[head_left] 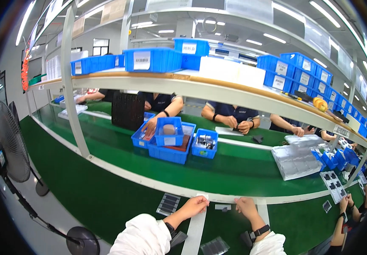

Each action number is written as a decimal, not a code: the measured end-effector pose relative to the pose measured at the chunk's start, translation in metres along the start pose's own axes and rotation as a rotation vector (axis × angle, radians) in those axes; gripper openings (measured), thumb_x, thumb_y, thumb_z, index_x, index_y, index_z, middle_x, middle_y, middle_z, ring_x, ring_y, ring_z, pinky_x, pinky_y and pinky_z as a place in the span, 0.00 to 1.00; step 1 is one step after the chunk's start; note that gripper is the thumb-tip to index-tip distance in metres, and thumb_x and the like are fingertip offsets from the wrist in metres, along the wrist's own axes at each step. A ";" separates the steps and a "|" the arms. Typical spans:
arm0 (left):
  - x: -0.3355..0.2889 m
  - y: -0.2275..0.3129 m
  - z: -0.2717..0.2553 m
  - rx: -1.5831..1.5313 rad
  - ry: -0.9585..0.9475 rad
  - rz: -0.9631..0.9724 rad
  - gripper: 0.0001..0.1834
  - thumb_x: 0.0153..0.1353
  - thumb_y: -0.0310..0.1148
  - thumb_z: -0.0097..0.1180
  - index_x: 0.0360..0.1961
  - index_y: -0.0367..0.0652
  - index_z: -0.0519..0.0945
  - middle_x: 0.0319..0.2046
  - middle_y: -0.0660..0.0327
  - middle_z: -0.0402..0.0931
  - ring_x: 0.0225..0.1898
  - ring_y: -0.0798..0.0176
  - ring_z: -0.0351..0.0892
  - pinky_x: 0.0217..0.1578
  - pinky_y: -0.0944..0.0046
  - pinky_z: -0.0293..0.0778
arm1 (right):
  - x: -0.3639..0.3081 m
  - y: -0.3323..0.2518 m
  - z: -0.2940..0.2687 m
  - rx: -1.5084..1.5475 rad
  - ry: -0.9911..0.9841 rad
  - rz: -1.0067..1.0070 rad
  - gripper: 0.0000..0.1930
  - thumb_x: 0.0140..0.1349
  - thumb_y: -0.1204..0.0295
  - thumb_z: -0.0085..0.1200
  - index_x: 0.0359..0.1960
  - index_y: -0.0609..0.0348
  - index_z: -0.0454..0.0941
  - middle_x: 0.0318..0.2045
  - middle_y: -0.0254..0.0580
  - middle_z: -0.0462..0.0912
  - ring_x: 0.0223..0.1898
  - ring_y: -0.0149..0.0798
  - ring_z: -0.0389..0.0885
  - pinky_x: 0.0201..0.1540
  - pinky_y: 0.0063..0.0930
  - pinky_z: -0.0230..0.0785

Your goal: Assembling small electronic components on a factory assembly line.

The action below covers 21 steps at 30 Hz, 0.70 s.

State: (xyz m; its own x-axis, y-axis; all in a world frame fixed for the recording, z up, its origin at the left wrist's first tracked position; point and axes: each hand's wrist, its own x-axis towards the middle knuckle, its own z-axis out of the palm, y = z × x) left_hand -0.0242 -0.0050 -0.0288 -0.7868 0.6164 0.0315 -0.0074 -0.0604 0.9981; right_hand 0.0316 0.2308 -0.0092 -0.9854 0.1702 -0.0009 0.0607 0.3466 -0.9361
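My left hand [195,207] is closed in a pinch over a white strip [195,233] that runs across the green work surface [141,199]. Whatever its fingertips hold is too small to make out. Opposite it, my right hand [246,206] has its fingers curled together, and their contents cannot be seen. A small pale piece with a dark part [223,207] lies between the two hands, touched by neither. Left of my left hand rests a sheet of dark rectangular strips [168,204]. Dark flat pieces [178,239] lie by my left wrist, and a clear-wrapped dark sheet [215,246] lies nearer me.
A white rail [158,183] and a shelf [217,85] with blue bins [153,59] stand ahead. Beyond the rail are blue bins [168,155], white trays [296,161] and co-workers' hands. A fan [9,140] stands left; another person's hands [345,204] hold a tray at right.
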 end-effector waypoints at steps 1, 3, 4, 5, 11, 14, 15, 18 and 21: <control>0.002 -0.003 0.000 0.006 0.008 0.009 0.08 0.56 0.33 0.45 0.26 0.40 0.70 0.17 0.67 0.68 0.19 0.75 0.65 0.22 0.75 0.63 | 0.000 0.001 -0.001 0.000 0.003 0.012 0.16 0.54 0.66 0.49 0.11 0.61 0.69 0.11 0.34 0.71 0.13 0.23 0.66 0.16 0.16 0.60; 0.003 -0.003 -0.002 0.030 0.020 0.014 0.08 0.56 0.33 0.46 0.27 0.40 0.71 0.18 0.66 0.69 0.19 0.75 0.66 0.22 0.75 0.63 | 0.000 -0.003 0.000 -0.019 0.012 0.035 0.16 0.54 0.67 0.48 0.11 0.61 0.68 0.10 0.34 0.70 0.13 0.23 0.66 0.16 0.16 0.60; 0.005 -0.003 -0.001 0.022 0.029 0.028 0.08 0.56 0.34 0.46 0.26 0.39 0.71 0.18 0.66 0.69 0.19 0.74 0.66 0.21 0.74 0.63 | 0.007 0.010 -0.003 0.037 -0.008 -0.008 0.16 0.54 0.67 0.49 0.11 0.60 0.68 0.10 0.34 0.71 0.13 0.23 0.66 0.16 0.16 0.60; 0.007 -0.003 0.000 -0.007 0.024 0.022 0.08 0.56 0.34 0.46 0.26 0.39 0.71 0.18 0.66 0.69 0.19 0.74 0.66 0.21 0.75 0.63 | 0.007 0.010 -0.004 0.046 -0.005 -0.012 0.16 0.54 0.67 0.49 0.11 0.60 0.68 0.10 0.34 0.70 0.13 0.23 0.66 0.16 0.16 0.59; 0.005 -0.003 0.000 -0.028 0.007 -0.016 0.08 0.57 0.34 0.45 0.27 0.40 0.70 0.19 0.68 0.67 0.22 0.75 0.65 0.24 0.75 0.64 | 0.007 0.013 -0.002 0.058 -0.004 -0.043 0.17 0.54 0.68 0.49 0.10 0.60 0.67 0.10 0.34 0.70 0.12 0.22 0.65 0.15 0.15 0.58; 0.004 -0.005 0.001 -0.044 0.046 0.016 0.09 0.56 0.35 0.46 0.26 0.40 0.70 0.17 0.66 0.68 0.19 0.75 0.66 0.21 0.75 0.64 | 0.006 0.014 -0.002 0.070 -0.002 -0.044 0.17 0.54 0.69 0.48 0.10 0.60 0.66 0.10 0.34 0.70 0.11 0.22 0.64 0.14 0.15 0.56; 0.004 -0.003 0.002 -0.029 0.030 0.006 0.09 0.57 0.35 0.46 0.26 0.40 0.70 0.18 0.67 0.68 0.19 0.75 0.66 0.21 0.75 0.63 | 0.005 0.015 -0.003 0.107 0.037 -0.051 0.17 0.54 0.69 0.48 0.09 0.60 0.66 0.09 0.33 0.69 0.10 0.22 0.64 0.13 0.15 0.56; 0.006 -0.003 0.003 -0.014 0.042 0.011 0.09 0.57 0.34 0.46 0.25 0.40 0.70 0.17 0.67 0.67 0.18 0.76 0.64 0.20 0.76 0.62 | 0.002 0.012 -0.001 0.095 0.088 -0.082 0.15 0.54 0.71 0.48 0.09 0.58 0.66 0.09 0.35 0.69 0.09 0.24 0.62 0.13 0.16 0.52; 0.006 -0.007 0.004 -0.062 0.122 0.071 0.09 0.55 0.35 0.47 0.24 0.39 0.70 0.16 0.66 0.68 0.17 0.74 0.65 0.18 0.74 0.63 | 0.003 0.011 0.003 0.083 0.129 -0.049 0.17 0.53 0.71 0.48 0.08 0.57 0.64 0.08 0.35 0.67 0.09 0.24 0.60 0.12 0.17 0.50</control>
State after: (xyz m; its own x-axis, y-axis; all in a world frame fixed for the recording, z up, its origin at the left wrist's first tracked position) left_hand -0.0264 0.0018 -0.0355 -0.8557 0.5094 0.0915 0.0156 -0.1513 0.9884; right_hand 0.0286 0.2319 -0.0206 -0.9578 0.2744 0.0857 -0.0054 0.2809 -0.9597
